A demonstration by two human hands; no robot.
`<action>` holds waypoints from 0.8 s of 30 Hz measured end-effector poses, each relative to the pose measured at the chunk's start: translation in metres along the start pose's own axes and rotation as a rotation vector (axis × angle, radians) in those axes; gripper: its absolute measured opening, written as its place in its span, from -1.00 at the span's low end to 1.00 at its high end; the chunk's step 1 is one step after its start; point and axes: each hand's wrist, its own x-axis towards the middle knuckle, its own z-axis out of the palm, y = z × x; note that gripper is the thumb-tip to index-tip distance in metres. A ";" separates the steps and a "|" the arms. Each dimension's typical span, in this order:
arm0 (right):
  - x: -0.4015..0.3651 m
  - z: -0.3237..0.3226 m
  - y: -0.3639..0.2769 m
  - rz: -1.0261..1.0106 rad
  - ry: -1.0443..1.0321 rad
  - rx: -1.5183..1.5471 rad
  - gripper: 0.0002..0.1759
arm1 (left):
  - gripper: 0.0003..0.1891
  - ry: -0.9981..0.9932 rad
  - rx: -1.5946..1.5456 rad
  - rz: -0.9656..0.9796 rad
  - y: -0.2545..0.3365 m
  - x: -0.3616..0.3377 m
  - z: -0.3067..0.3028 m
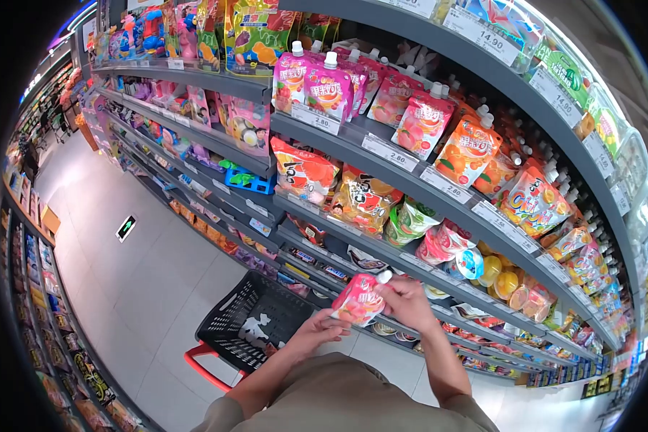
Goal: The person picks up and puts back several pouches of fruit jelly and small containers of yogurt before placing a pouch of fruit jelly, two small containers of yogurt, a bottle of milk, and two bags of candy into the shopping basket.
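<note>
A pink jelly drink pouch [357, 301] with a white spout cap is held in front of my body, tilted to the right. My right hand [406, 301] grips its upper right side near the cap, fingers closed. At the pouch's lower left edge is my left hand [322, 330], its fingers curled around that edge, thumb partly hidden. Similar pink pouches [423, 124] stand on the shelf ahead, beside orange pouches [469, 150] and magenta ones [328, 88].
A black shopping basket [227, 306] with a red handle [207, 360] stands on the floor at left, a crumpled white item [255, 328] inside. Grey shelving [367, 150] curves ahead and right. The tiled aisle [93, 209] runs left, past another shelf [50, 317].
</note>
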 end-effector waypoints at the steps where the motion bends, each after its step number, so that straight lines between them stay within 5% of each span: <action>1: 0.004 -0.006 -0.014 -0.074 0.027 -0.034 -0.80 | -0.53 0.010 -0.011 -0.030 -0.001 -0.001 -0.005; 15: 0.046 -0.108 -0.206 -0.597 0.774 -0.401 -0.69 | -0.72 0.100 -0.132 -0.121 -0.015 -0.014 -0.047; 24: 0.091 -0.122 -0.215 -0.654 0.759 -0.510 -0.69 | -0.75 0.125 -0.143 -0.158 -0.015 -0.021 -0.063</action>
